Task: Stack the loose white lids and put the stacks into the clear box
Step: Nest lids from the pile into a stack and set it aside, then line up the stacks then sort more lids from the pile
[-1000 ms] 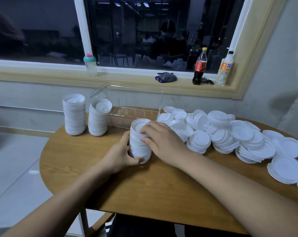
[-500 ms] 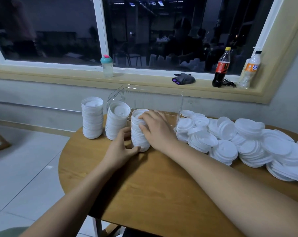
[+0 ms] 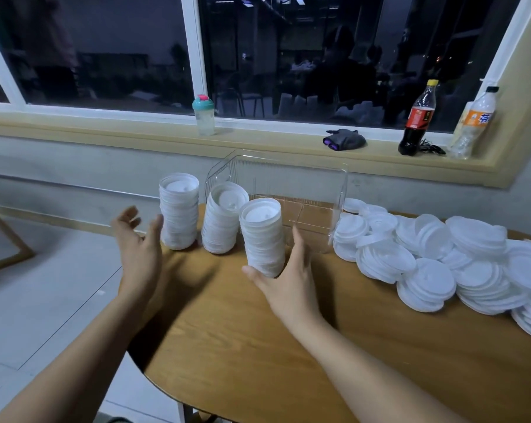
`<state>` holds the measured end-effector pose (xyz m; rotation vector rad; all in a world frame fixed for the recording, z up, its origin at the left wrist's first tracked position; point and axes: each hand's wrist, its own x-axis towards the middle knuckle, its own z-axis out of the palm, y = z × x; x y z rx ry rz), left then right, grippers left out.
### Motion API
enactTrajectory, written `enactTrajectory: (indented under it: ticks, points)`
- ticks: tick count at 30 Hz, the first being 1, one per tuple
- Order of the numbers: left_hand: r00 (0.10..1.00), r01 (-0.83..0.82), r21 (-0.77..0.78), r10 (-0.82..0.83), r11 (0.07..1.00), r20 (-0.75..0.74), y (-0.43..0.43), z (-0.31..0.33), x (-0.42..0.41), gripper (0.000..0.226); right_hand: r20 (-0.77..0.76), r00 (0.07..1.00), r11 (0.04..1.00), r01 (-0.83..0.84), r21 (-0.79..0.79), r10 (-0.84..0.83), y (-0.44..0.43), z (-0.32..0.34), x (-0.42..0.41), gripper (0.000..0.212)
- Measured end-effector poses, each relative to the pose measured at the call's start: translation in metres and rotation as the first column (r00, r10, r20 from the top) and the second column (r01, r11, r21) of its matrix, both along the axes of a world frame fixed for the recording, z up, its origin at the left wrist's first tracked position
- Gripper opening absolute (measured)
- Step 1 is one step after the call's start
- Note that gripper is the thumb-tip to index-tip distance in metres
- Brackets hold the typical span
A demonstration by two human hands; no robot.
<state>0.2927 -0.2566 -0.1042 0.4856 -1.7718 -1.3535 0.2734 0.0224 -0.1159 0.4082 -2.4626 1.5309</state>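
Observation:
Three tall stacks of white lids stand in a row on the round wooden table: the left stack, the middle stack and the nearest stack, which leans a little. Behind them stands the clear box, with nothing inside that I can see. A big heap of loose white lids covers the table's right side. My left hand hovers with spread fingers left of the stacks, touching none. My right hand rests at the nearest stack's base, thumb in front and straight fingers along its right side.
On the window sill behind stand a small teal-capped bottle, a dark folded cloth, a cola bottle and an orange-labelled bottle. The table's left edge drops to a tiled floor. A wooden frame shows far left.
Both hands held the nearest stack and slid it beside the other two. Now my left hand has let go and moved left; my right hand has dropped from its top to its base.

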Motion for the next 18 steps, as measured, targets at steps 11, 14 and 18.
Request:
enactTrajectory:
  ticks: [11, 14, 18]
  points:
    - [0.930, 0.304, 0.130, -0.323, 0.944, 0.173, -0.064, -0.020, -0.074, 0.077, 0.094, 0.994, 0.995, 0.066, -0.076, -0.059, -0.033, -0.009, -0.038, 0.077]
    - [0.899, 0.370, 0.141, -0.392, 0.918, 0.197, -0.048, -0.013, -0.065, 0.079, 0.109, 0.993, 0.995, 0.054, -0.087, -0.045, -0.038, -0.012, -0.043, 0.064]
    - [0.880, 0.408, 0.120, -0.425, 0.905, 0.211, -0.045, -0.018, -0.065, 0.077, 0.110, 0.993, 0.996, 0.053, -0.068, -0.045, -0.046, -0.012, -0.051, 0.062]
